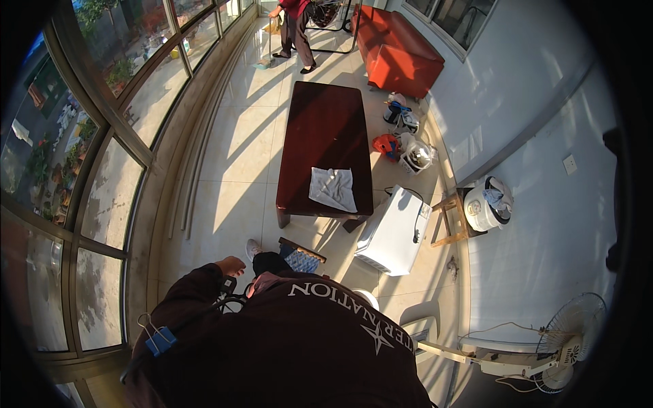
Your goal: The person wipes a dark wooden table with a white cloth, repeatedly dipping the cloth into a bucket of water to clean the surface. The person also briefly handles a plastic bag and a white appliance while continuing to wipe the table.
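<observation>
My left hand (232, 266) is low beside my dark sleeve, its fingers loosely bent; whether anything is in it is too small to tell. My right hand is out of view, behind my torso. Close to my leg stands a low wooden stool (302, 257) with a blue patterned seat, partly covered by my body. Ahead is a long dark red wooden table (326, 127). On its near end lies a crumpled white cloth (332, 188). Right of that end rests a white box-shaped appliance (393, 229), a black plug and cord on its top.
At the far end a person (297, 30) holds a long-handled broom (264, 63) near an orange-red sofa (403, 51). Bags and containers (416, 154) line the right wall, near a white bucket (482, 209) on a wooden stool. A fan (569, 349) sits lower right; long pipes (196, 168) run left.
</observation>
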Tool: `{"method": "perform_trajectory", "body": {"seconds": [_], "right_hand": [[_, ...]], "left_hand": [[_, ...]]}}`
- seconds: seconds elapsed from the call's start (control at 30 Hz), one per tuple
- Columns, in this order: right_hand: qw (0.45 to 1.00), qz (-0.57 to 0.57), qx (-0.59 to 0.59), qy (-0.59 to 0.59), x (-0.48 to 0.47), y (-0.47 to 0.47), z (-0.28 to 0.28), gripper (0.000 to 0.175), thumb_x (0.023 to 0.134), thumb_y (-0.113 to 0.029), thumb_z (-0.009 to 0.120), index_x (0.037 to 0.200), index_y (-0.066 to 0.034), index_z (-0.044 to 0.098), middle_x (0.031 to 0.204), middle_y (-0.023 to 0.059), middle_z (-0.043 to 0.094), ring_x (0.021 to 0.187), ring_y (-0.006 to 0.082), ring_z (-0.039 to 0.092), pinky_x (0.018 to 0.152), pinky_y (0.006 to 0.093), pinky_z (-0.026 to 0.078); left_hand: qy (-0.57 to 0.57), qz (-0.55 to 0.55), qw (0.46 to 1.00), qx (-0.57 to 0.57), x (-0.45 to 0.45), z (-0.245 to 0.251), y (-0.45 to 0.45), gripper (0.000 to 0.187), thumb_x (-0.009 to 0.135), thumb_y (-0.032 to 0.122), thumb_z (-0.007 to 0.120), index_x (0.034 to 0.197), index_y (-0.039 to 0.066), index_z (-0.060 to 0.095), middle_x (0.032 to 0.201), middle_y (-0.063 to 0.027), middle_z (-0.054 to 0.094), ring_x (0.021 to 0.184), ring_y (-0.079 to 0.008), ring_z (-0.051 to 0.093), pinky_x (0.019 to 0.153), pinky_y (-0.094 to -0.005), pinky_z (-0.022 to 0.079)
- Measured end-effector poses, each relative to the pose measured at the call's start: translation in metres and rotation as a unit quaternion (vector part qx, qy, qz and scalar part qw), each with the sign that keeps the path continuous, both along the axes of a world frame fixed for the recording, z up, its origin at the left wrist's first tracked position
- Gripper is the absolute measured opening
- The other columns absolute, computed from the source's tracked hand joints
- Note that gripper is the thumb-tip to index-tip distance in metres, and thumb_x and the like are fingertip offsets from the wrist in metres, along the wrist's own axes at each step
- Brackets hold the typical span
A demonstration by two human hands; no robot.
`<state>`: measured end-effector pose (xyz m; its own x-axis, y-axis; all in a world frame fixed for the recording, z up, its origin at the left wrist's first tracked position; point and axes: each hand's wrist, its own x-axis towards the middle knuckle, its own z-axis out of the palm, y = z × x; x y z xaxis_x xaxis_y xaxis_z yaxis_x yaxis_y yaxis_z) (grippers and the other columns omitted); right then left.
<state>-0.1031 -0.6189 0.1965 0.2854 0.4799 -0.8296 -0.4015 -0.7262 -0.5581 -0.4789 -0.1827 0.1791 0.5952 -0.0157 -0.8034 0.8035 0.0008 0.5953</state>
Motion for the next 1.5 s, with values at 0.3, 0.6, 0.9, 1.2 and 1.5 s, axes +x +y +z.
{"method": "perform_trajectory", "body": {"seconds": [0.3,0.6,0.9,1.2,1.5], "right_hand": [[1.0,-0.009,0.004,0.001,-0.007,-0.005,-0.002,0.005,0.086,-0.008,0.06,0.09,-0.0046,0.059,0.07,0.0043,0.057,0.059,0.0138,0.054,0.053,0.0269,0.044],[0.998,-0.067,0.02,-0.011,-0.038,-0.059,-0.005,0.003,0.087,-0.007,0.06,0.089,-0.0046,0.059,0.068,0.0044,0.056,0.058,0.0139,0.054,0.051,0.0269,0.043],[0.987,-0.16,-0.002,-0.017,-0.098,-0.102,0.007,0.001,0.087,-0.006,0.059,0.087,-0.0047,0.058,0.067,0.0044,0.055,0.057,0.014,0.054,0.05,0.0268,0.043],[0.956,-0.24,-0.134,0.104,-0.153,-0.089,-0.037,0.008,0.086,-0.016,0.06,0.084,-0.0087,0.061,0.068,0.0028,0.06,0.058,0.0143,0.057,0.052,0.0274,0.045],[0.958,-0.206,-0.165,0.109,-0.148,0.031,0.046,0.01,0.084,-0.017,0.054,0.082,-0.0085,0.059,0.067,-0.0004,0.055,0.058,0.0076,0.045,0.052,0.0221,0.037]], "left_hand": [[-0.013,-0.013,0.997,0.073,-0.017,-0.023,0.003,0.002,0.074,0.007,0.055,0.074,0.006,0.052,0.062,-0.0019,0.047,0.053,-0.0145,0.049,0.042,-0.0316,0.037],[0.038,0.199,0.976,-0.077,-0.021,0.026,-0.004,0.021,0.092,0.022,0.051,0.099,0.002,0.058,0.081,-0.0076,0.061,0.068,-0.0155,0.055,0.055,-0.028,0.043],[0.077,0.239,0.968,-0.03,-0.055,0.029,0.004,0.027,0.093,0.023,0.051,0.108,0.002,0.057,0.087,-0.0084,0.062,0.071,-0.017,0.059,0.062,-0.0296,0.049],[0.086,0.039,0.989,0.117,-0.019,0.1,0.056,0.029,0.092,0.024,0.054,0.112,0.003,0.058,0.089,-0.0081,0.063,0.074,-0.0149,0.059,0.066,-0.0268,0.048],[0.136,0.112,0.983,0.045,0.03,0.05,0.159,0.033,0.094,0.029,0.052,0.118,0.006,0.056,0.095,-0.0053,0.063,0.083,-0.0133,0.059,0.074,-0.0265,0.046]]}}
